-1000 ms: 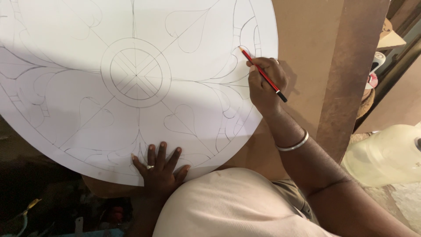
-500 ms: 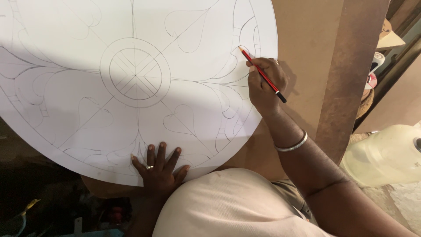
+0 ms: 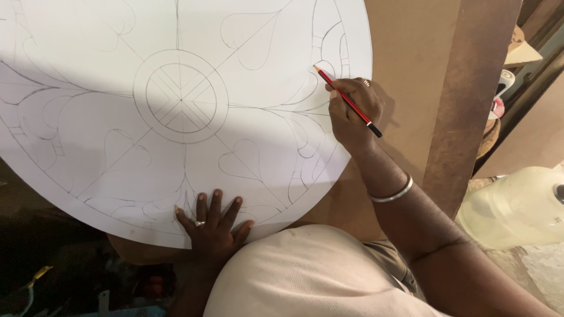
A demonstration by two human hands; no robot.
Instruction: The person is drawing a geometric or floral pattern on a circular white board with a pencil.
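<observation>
White paper disc: 2 hands, left spread flat, right pinching 1 red pencil.

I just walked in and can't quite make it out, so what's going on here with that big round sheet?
A person is drawing on a large round white sheet covered in pencilled petal and circle patterns. The right hand holds a red pencil with its tip on a curved line near the sheet's right edge. The left hand lies flat, fingers spread, on the near edge of the sheet. A translucent plastic jug sits off to the right.
</observation>
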